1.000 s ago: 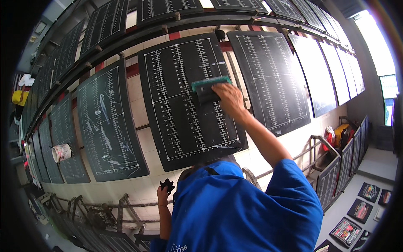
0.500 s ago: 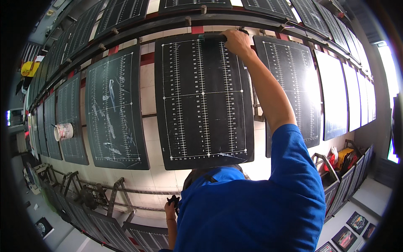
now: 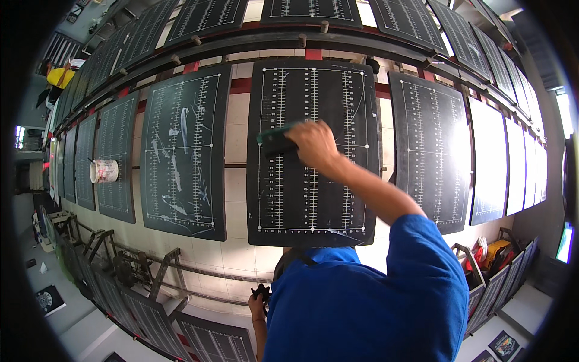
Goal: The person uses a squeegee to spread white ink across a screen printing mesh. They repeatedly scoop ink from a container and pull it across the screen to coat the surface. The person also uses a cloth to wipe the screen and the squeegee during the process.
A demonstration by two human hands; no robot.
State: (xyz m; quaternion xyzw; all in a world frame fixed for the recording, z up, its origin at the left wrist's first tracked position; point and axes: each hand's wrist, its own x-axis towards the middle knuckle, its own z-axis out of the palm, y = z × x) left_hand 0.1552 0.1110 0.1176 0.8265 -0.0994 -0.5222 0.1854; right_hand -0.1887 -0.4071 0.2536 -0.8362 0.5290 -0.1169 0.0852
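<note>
My right hand (image 3: 315, 142) is closed on a flat, dark tool with a green edge (image 3: 274, 140), blurred a little. That tool lies across the middle of a black board (image 3: 329, 199) with white ruled scales, crossing its left column of marks; whether it is a brush or a squeegee I cannot tell. Thin pale scratches show near the board's front edge. Low in the view, beside my blue sleeve and body, my left hand (image 3: 257, 309) is closed on a small black object with jagged edges (image 3: 261, 292), too small to name.
A scuffed board (image 3: 175, 157) lies to the left and another board (image 3: 431, 151) to the right, both on a metal rack. A stained white bucket (image 3: 105, 171) stands on a board farther left. Metal rails (image 3: 241, 45) run behind, with more boards beyond.
My right hand has come from the board's far edge toward me and left, bringing the tool to the middle. The whole view has shifted slightly. My left hand still holds the black object.
</note>
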